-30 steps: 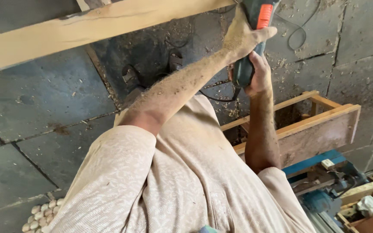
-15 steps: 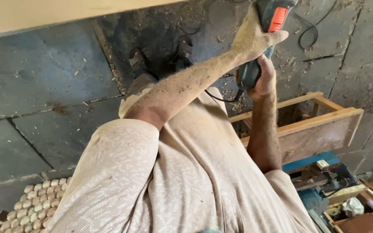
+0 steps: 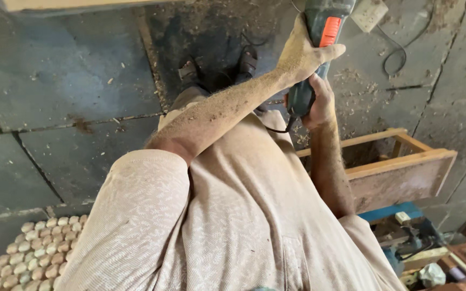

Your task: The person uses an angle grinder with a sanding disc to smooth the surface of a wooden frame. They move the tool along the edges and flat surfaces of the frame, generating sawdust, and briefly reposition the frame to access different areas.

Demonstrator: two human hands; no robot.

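I hold a dark green power tool [image 3: 319, 32] with an orange switch in both hands, out over the floor in front of my body. My left hand [image 3: 301, 54], dusted with sawdust, wraps the tool's body just below the switch. Lower down, my right hand [image 3: 319, 102] grips the tool's rear handle, where a black cord [image 3: 276, 129] loops out. The tool's working end runs off the top edge and is hidden. A pale wooden beam [image 3: 55, 4] shows only as a strip at the top left.
My sandalled feet [image 3: 219, 67] stand on dark stone slabs strewn with shavings. An open wooden frame [image 3: 400, 167] lies at the right, with a blue machine [image 3: 400, 226] and clutter below it. A pebble mat [image 3: 28, 242] is at bottom left. A white socket block [image 3: 370, 13] and cable [image 3: 400, 54] lie top right.
The wooden beam has slid up almost out of view. More of the pebble mat and the socket block now show. Both hands stay gripped on the tool.
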